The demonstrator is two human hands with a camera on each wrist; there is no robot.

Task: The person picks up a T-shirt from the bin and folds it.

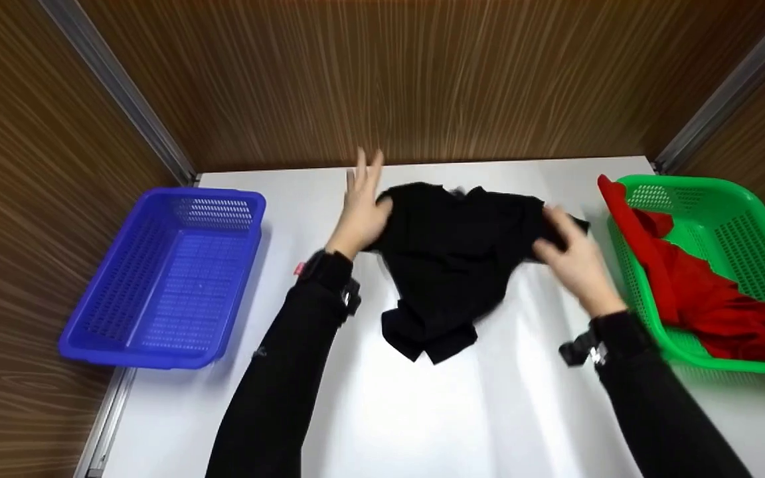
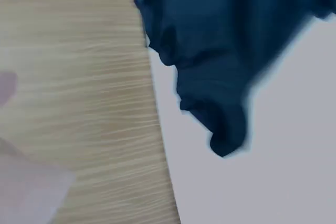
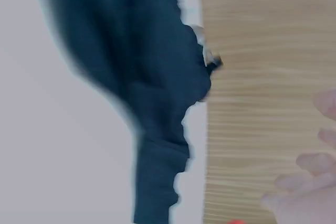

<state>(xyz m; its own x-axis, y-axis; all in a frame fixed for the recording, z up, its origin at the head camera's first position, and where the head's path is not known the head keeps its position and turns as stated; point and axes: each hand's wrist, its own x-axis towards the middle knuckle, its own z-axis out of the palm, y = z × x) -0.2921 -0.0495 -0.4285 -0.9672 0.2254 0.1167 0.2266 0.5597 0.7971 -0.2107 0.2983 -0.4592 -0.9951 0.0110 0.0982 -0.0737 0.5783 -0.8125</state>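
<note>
A black short-sleeved shirt [image 1: 452, 249] lies in the middle of the white table, sleeves spread to both sides and its lower part narrowed and bunched. In the wrist views the shirt [image 2: 210, 40] looks dark blue and slightly blurred. My left hand [image 1: 361, 216] is beside the left sleeve with its fingers straight and pointing away; the thumb is close to the cloth. Over by the right sleeve, my right hand [image 1: 575, 259] has thumb and fingers apart. The right wrist view shows that hand [image 3: 310, 182] with loosely bent fingers and no cloth between them.
A blue plastic basket [image 1: 250, 265] stands at the left with nothing in it. At the right is a green basket [image 1: 764, 219], with a red garment [image 1: 694, 285] draped inside and over its near-left rim. Wood-patterned panels [image 1: 409, 86] enclose the white table [image 1: 382, 411].
</note>
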